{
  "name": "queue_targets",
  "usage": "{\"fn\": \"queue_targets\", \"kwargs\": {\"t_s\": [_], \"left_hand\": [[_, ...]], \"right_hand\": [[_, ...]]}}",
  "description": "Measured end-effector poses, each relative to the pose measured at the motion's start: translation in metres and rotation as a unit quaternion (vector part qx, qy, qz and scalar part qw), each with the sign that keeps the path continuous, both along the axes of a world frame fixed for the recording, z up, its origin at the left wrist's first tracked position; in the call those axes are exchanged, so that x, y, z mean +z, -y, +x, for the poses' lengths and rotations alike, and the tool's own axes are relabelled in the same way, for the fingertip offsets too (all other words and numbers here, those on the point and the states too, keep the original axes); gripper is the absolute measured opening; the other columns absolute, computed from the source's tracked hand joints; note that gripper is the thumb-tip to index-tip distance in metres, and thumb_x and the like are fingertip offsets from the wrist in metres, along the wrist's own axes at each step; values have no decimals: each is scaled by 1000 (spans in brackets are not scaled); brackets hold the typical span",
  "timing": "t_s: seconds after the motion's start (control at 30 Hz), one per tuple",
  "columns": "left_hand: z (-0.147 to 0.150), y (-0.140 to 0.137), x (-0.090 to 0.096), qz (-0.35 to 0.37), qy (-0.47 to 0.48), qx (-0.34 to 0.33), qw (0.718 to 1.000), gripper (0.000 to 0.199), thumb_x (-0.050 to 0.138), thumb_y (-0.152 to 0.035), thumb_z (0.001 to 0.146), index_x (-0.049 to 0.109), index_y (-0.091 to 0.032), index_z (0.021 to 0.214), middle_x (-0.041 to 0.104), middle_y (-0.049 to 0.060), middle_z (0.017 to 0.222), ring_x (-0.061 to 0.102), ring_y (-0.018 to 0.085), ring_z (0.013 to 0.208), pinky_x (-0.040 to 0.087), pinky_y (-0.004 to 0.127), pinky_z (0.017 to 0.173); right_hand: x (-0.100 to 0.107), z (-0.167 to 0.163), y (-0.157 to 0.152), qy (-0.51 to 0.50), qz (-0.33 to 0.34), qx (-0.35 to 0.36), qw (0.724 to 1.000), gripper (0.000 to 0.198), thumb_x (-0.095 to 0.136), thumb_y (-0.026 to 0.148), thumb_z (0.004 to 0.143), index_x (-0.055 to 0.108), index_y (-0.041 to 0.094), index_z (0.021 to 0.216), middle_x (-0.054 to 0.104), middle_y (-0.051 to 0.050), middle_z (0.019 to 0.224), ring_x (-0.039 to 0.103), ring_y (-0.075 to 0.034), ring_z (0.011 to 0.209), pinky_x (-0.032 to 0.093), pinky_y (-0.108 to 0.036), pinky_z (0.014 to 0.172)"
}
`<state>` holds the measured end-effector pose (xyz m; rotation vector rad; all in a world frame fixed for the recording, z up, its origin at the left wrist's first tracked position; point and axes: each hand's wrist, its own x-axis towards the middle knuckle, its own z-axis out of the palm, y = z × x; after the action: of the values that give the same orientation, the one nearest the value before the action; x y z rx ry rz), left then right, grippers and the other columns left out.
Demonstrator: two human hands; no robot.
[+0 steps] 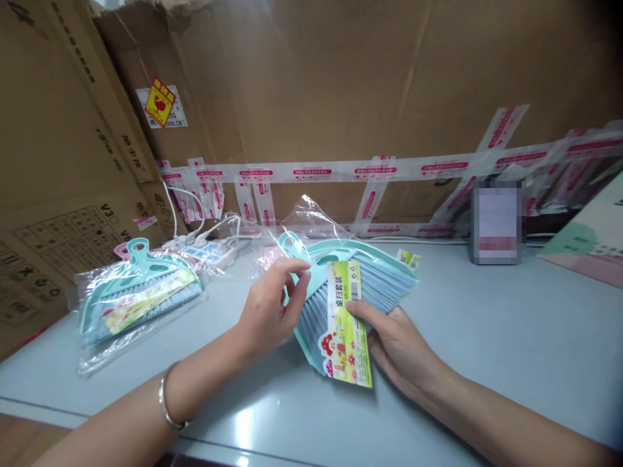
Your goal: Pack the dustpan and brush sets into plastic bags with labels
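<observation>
A light-green dustpan (pixel 316 275) with a blue-bristled hand brush (pixel 384 285) nested in it is tilted above the table, the handle pointing up and left. A printed card label (pixel 348 331) lies across the bristles. My right hand (pixel 403 344) is closed on the set's lower right edge, thumb over the card and fingers behind. Beside the handle is my left hand (pixel 275 301), thumb and forefinger pinched together; whatever is between them is too small to make out. Crumpled clear plastic film (pixel 311 217) shows behind the handle.
A bagged dustpan-and-brush set (pixel 141 292) lies on the left of the grey table (pixel 462 324). Behind it are a power strip (pixel 209 253) and white cables. A large taped cardboard box (pixel 302 84) stands along the back. A dark device with a blurred screen (pixel 496 224) stands back right.
</observation>
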<state>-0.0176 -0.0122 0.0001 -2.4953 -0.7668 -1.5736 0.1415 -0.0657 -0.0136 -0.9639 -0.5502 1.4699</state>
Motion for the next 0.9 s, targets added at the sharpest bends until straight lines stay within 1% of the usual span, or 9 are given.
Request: {"fn": "queue_targets", "kwargs": {"t_s": [0.1, 0.3, 0.37, 0.43, 0.53, 0.63, 0.7, 0.77, 0.9], "left_hand": [[0, 2, 0, 40, -34, -22, 998, 20, 49, -8, 84, 46, -18, 101, 60, 0, 81, 50, 5, 55, 44, 17, 48], [9, 12, -7, 141, -231, -51, 961, 15, 43, -13, 88, 49, -14, 101, 62, 0, 70, 56, 11, 59, 43, 22, 47], [9, 11, -7, 126, -198, -70, 970, 17, 48, -15, 86, 49, -14, 103, 63, 1, 74, 57, 11, 63, 46, 22, 52], [5, 8, -6, 98, -102, -59, 988, 26, 54, -16, 83, 47, -16, 107, 62, 4, 86, 58, 14, 77, 50, 26, 66], [-4, -3, -2, -13, 88, 47, 995, 36, 56, -21, 81, 42, -20, 114, 53, 9, 109, 54, 18, 97, 49, 36, 80], [-7, -14, -3, -229, 212, 80, 947, 35, 50, -29, 85, 38, -21, 118, 47, 12, 121, 55, 19, 101, 51, 36, 79], [-4, -15, -7, -381, 217, 5, 899, 31, 41, -33, 90, 38, -20, 119, 54, 12, 115, 60, 17, 93, 54, 33, 72], [2, -9, -10, -483, 172, -98, 853, 33, 34, -35, 93, 39, -19, 122, 61, 11, 106, 63, 17, 86, 55, 32, 70], [15, 13, -12, -512, 110, -232, 820, 40, 40, -34, 92, 38, -22, 130, 58, 11, 122, 55, 21, 113, 51, 37, 90]], "right_hand": [[0, 0, -1, -4, -11, 3, 1000, 48, 76, 23, 59, 65, 18, 106, 73, -5, 84, 68, -25, 74, 55, -41, 72], [-1, 0, -7, -36, 29, -65, 997, 54, 77, 18, 57, 63, 20, 109, 73, -3, 91, 66, -25, 90, 55, -37, 80], [0, 2, -9, -46, 33, -87, 995, 50, 77, 19, 58, 64, 20, 107, 72, -3, 93, 65, -25, 93, 55, -36, 81], [3, 5, -10, -53, 32, -107, 992, 48, 76, 19, 60, 64, 21, 106, 72, -2, 94, 65, -24, 96, 55, -34, 82], [7, 8, -10, -61, 36, -128, 989, 51, 75, 18, 61, 62, 25, 109, 72, 0, 97, 62, -22, 103, 55, -31, 83], [8, 9, -8, -66, 38, -127, 989, 52, 75, 18, 61, 61, 27, 110, 71, 1, 98, 61, -22, 105, 55, -32, 85], [8, 7, -7, -66, 38, -123, 990, 50, 75, 18, 61, 62, 26, 109, 71, 0, 99, 61, -23, 104, 54, -32, 85], [7, 5, -6, -63, 44, -122, 990, 50, 75, 19, 61, 62, 25, 108, 71, 0, 100, 62, -23, 103, 54, -33, 85], [7, 2, -7, -52, 61, -142, 987, 54, 76, 23, 62, 59, 26, 114, 71, 0, 100, 63, -22, 100, 54, -33, 86]]}}
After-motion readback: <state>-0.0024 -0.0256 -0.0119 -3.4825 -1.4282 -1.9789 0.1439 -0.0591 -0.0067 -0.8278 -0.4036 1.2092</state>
